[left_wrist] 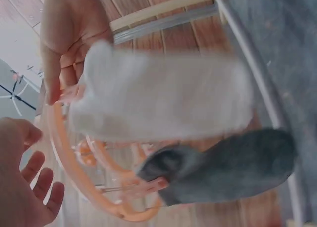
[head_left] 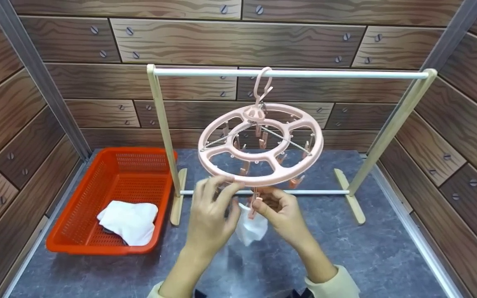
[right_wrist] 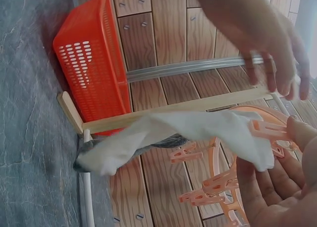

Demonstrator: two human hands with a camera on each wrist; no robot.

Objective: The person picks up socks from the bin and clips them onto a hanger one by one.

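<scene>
Two hung up: white sock [head_left: 251, 227] and dark sock [left_wrist: 233, 167], near each other under the pink ring [head_left: 259, 181].
White sock: hangs down from a pink peg [head_left: 253, 209] at its top end, close to the front of the ring.
Dark sock: hangs by one end from another peg [left_wrist: 148, 187].
Right hand [head_left: 282, 213]: pinches the pink peg between thumb and fingers, right by the top of the white sock.
Left hand [head_left: 213, 207]: mostly open, fingers a bit bent, holding nothing; close to the ring's edge, cannot tell if touching.
Hook [head_left: 256, 87]: loops over the white bar [head_left: 205, 72] and carries the ring.
Red basket [head_left: 97, 249]: sits to the left, with white cloth [head_left: 131, 221] inside.
Peg trouble: could drop the white sock if squeezed open too soon, or with only a tiny bit of sock caught.
Ring trouble: could tip or swing if pulled down on one side, because of hanging from just one hook.
Hook trouble: could slide along the bar after a sideways tug.
Sock trouble: could bump and twist together if the ring swings.
</scene>
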